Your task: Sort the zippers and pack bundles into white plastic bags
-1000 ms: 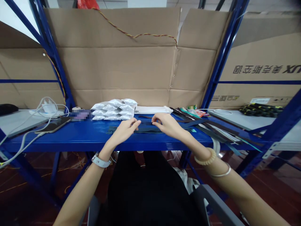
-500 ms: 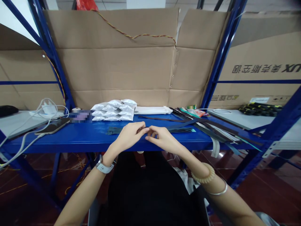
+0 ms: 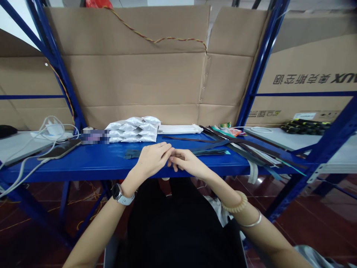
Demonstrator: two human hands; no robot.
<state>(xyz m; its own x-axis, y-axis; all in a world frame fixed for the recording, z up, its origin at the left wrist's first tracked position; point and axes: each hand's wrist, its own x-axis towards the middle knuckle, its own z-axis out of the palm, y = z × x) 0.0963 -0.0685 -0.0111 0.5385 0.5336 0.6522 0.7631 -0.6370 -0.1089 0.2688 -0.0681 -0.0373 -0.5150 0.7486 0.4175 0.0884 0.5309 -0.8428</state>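
Note:
My left hand (image 3: 154, 158) and my right hand (image 3: 187, 160) meet over the front of the blue shelf top (image 3: 92, 163). The left fingers are pressed together and cover the right fingertips. On the right hand, the thumb and fingers curl inward beneath them. Anything between the fingertips is hidden. Just behind both hands lies a flat bundle of dark strips (image 3: 210, 152), partly covered by them. A stack of silvery white packets (image 3: 134, 130) sits beyond my left hand. Beside it is a flat white stack (image 3: 180, 129).
Long dark, white and teal strips (image 3: 251, 150) spread across the right side, some hanging over the front edge. At the left lie a phone (image 3: 60, 149) and white cables (image 3: 26, 173). A cardboard panel (image 3: 139, 78) stands behind, between blue posts (image 3: 260, 59).
My left fingers have stretched forward over the right fingertips, and the right hand has shifted slightly left with its lower fingers dropping. The camera view has moved a little.

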